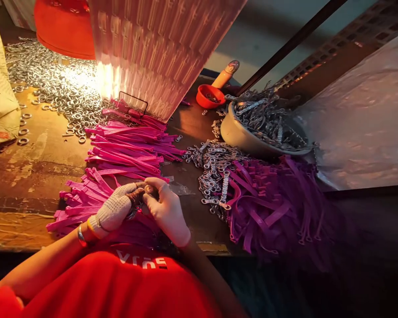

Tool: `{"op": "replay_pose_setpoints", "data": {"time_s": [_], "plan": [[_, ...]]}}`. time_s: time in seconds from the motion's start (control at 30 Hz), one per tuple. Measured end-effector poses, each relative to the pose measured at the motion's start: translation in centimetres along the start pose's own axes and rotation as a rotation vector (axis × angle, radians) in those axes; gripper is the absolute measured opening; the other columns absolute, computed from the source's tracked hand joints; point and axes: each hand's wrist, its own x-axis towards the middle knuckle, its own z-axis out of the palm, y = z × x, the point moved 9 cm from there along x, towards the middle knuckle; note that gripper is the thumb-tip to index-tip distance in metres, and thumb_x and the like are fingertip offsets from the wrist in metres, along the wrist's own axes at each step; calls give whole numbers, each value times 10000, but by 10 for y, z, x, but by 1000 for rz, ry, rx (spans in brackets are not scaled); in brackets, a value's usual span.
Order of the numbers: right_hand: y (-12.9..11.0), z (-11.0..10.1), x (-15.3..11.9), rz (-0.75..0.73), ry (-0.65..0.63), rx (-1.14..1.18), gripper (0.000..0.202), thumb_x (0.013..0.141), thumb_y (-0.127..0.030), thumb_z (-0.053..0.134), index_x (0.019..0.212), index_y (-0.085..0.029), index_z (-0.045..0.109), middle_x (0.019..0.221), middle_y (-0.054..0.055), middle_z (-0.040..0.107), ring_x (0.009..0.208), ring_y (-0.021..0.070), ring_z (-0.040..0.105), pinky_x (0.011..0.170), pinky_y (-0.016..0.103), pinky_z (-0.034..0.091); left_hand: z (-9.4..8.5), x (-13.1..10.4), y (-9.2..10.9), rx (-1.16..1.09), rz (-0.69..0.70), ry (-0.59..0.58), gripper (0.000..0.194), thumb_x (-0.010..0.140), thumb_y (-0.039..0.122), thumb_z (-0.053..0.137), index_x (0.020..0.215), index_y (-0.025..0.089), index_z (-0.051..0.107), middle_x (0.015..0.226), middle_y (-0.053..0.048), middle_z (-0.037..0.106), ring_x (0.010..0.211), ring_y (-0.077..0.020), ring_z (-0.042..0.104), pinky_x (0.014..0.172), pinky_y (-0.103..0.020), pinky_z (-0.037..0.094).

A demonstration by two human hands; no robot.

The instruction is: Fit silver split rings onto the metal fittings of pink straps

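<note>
My left hand (114, 208), in a knitted dotted glove with dark finger ends, is closed around a small bunch of metal rings (132, 213). My right hand (168, 215), in a thin white glove, meets it with thumb and finger pinched together. Whatever sits in that pinch is too small and too covered to make out. Bright pink straps (122, 152) lie in bundles under and beyond my hands, their folded ends facing left.
Loose metal rings (58, 95) are heaped at the back left beneath a red lamp (64, 31). A ribbed plastic sheet (152, 53) stands behind the straps. On the right are a bowl of metal links (232, 128), linked pieces (215, 161), purple straps (268, 207) and a red cup (202, 98).
</note>
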Motion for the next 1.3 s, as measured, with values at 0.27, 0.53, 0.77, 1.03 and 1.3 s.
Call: {"op": "replay_pose_setpoints", "data": {"time_s": [0.27,0.53,0.77,1.03,1.3], "plan": [[1,-3,-3,17,-27,2,266,923,-318,550,1165,-222,606,974,33,673,873,164,637,811,283,530,-11,-11,-4,117,-133,5,354,891,505,633,792,169,585,521,34,513,424,-82,393,414,-194,266],[-14,12,-5,-150,-207,-239,226,1007,-273,430,1058,-208,640,951,45,705,869,167,643,802,264,474,-5,-12,-5,162,-104,-19,386,928,522,577,762,177,530,517,24,509,416,-82,386,400,-195,267],[-16,19,-15,-152,-138,-621,283,983,-294,424,848,-188,650,724,69,675,685,190,607,647,281,389,-3,-10,-31,-146,-267,2,327,853,455,677,777,187,505,556,58,441,401,-64,350,384,-181,258],[8,7,38,-104,-248,-556,302,1030,-356,456,911,-212,693,900,43,714,878,179,634,776,266,427,-39,-7,15,231,-112,131,300,851,427,699,930,140,660,637,-7,613,444,-70,443,404,-174,294],[31,44,79,-132,-483,-859,338,1027,-346,465,948,-150,729,1040,119,702,984,217,615,865,319,424,-30,-19,-18,-124,-326,41,408,771,376,781,1081,130,683,807,-86,713,394,-43,371,362,-193,218]]}}
